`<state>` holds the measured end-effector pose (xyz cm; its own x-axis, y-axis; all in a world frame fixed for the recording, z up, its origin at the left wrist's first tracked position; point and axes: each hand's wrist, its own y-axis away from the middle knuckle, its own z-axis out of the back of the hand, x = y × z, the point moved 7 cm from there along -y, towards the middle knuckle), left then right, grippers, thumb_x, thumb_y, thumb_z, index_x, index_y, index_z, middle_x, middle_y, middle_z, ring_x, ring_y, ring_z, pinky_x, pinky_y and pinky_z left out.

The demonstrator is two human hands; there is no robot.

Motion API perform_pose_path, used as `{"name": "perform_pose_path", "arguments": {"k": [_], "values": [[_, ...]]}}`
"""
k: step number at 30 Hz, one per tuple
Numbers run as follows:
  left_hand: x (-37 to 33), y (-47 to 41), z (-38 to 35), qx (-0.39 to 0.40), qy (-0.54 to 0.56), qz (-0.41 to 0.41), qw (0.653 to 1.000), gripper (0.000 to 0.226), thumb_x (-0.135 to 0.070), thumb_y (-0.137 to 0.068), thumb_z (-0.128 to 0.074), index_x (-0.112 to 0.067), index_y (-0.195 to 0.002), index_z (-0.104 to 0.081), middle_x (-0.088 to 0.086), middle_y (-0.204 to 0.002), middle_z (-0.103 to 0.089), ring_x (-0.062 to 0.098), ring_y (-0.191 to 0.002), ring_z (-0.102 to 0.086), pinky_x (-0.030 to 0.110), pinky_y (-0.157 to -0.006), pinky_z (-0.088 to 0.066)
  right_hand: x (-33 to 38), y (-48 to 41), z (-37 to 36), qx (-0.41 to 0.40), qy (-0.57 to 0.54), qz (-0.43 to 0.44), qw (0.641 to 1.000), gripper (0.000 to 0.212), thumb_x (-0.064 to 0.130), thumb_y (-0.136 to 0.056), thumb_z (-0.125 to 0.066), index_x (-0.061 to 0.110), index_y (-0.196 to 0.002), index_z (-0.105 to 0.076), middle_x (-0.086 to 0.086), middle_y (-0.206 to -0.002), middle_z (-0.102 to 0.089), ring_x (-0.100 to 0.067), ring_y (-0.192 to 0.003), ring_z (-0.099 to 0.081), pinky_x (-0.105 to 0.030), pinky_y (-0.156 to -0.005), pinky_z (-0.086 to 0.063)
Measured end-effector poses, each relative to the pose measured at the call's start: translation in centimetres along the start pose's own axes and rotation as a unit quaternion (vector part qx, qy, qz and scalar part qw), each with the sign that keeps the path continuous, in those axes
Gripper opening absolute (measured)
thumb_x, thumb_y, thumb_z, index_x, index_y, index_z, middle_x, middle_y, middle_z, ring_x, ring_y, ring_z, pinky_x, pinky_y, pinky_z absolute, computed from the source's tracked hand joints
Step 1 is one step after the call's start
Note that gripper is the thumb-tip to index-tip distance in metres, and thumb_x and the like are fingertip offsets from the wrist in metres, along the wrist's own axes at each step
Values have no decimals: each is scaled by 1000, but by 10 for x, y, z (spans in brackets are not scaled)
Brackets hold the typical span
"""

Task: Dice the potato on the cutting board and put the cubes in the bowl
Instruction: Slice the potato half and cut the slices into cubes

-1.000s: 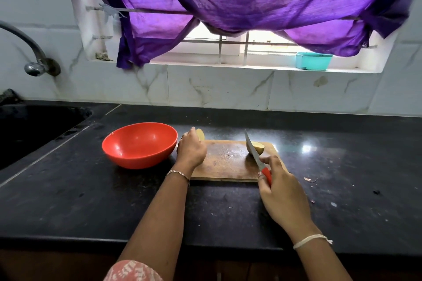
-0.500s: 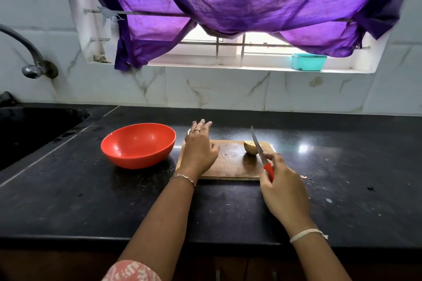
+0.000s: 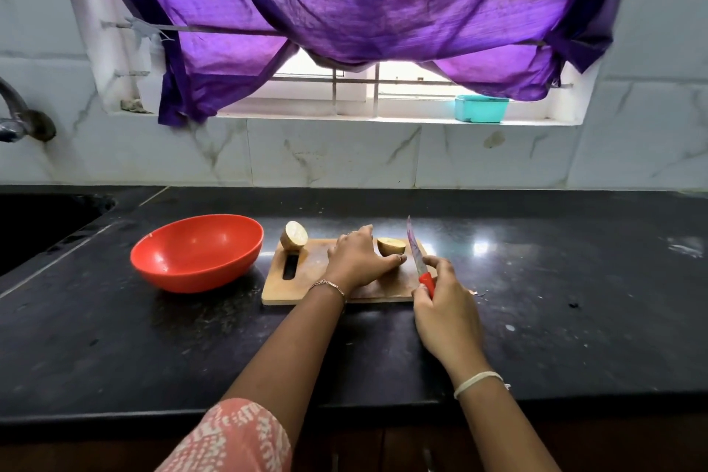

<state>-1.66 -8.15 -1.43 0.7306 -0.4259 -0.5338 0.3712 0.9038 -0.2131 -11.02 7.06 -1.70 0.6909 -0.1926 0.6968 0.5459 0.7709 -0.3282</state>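
bracing of the right potato half [image 3: 390,246] was judged to be the step in hand. the potato was found cut into 2 halves, both on the cutting board [image 3: 306,280]: the left potato half [image 3: 294,236] was stood on edge at the far left corner, and the right potato half was laid cut face upward near the far right edge. the left hand [image 3: 356,261] was placed against the right potato half's left end, thumb extended along its near side and fingers arched toward its far side; whether a firm hold was closed could not be told. the right hand [image 3: 446,312] was wrapped round the red handle of the knife [image 3: 417,261], blade raised and pointed away, just right of the half. the half's long axis was laid left to right between the 2 hands, so the blade was set roughly across it. a leftward shift of the blade was judged necessary before a cut. no cubes were seen in the bowl [image 3: 191,276], set just left of the board.
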Motion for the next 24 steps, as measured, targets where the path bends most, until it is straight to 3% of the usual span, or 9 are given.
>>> {"name": "perform_pose_path", "arguments": {"k": [5, 8, 12, 15, 18, 24], "values": [[-4, -3, -2, -13, 59, -7, 998, 65, -53, -75, -72, -16, -126, -55, 1, -119, -63, 21, -117, -55, 37, -98, -44, -1, -2, -1, -7, 5, 0, 1000, 36, 17, -95, -46, 26, -130, -43, -5, -102, -65, -26, -88, -57, -32, -65, -34], [-2, -3, 5, -29, 124, -10, 992, 63, -36, -69, -82, -14, -120, -52, -3, -107, -61, 15, -102, -59, 26, -87, -48, 0, -3, -1, -8, 10, 8, 1000, 35, 16, -96, -45, 25, -130, -42, -5, -103, -65, -23, -78, -50, -32, -63, -34], [0, 3, 20, -6, 132, -26, 991, 66, -23, -63, -89, -14, -119, -55, -2, -111, -60, 14, -101, -58, 22, -86, -48, 1, -3, -3, 2, 15, 22, 1000, 35, 16, -95, -46, 26, -128, -42, -4, -101, -66, -21, -75, -51, -33, -62, -39], [4, 14, 24, 18, 137, -39, 990, 62, -22, -64, -88, -14, -119, -61, -2, -112, -66, 14, -101, -64, 24, -89, -51, 3, -3, -5, 3, 18, 30, 999, 36, 16, -93, -49, 27, -126, -43, -4, -97, -66, -27, -81, -59, -37, -67, -46], [8, 22, 31, 7, 123, -41, 991, 59, -29, -69, -85, -20, -122, -62, -6, -112, -66, 6, -93, -60, 13, -73, -42, 7, -2, -7, 8, 14, 48, 999, 39, 17, -91, -51, 32, -126, -46, -5, -96, -67, -30, -86, -62, -38, -72, -49], [10, 29, 30, -1, 104, -53, 993, 60, -33, -76, -79, -22, -132, -58, -7, -118, -65, 5, -102, -55, 11, -71, -30, 26, 11, -5, 3, 24, 146, 989, 51, 12, -92, -51, 39, -136, -50, 6, -125, -61, -21, -98, -62, -30, -77, -47]]}}
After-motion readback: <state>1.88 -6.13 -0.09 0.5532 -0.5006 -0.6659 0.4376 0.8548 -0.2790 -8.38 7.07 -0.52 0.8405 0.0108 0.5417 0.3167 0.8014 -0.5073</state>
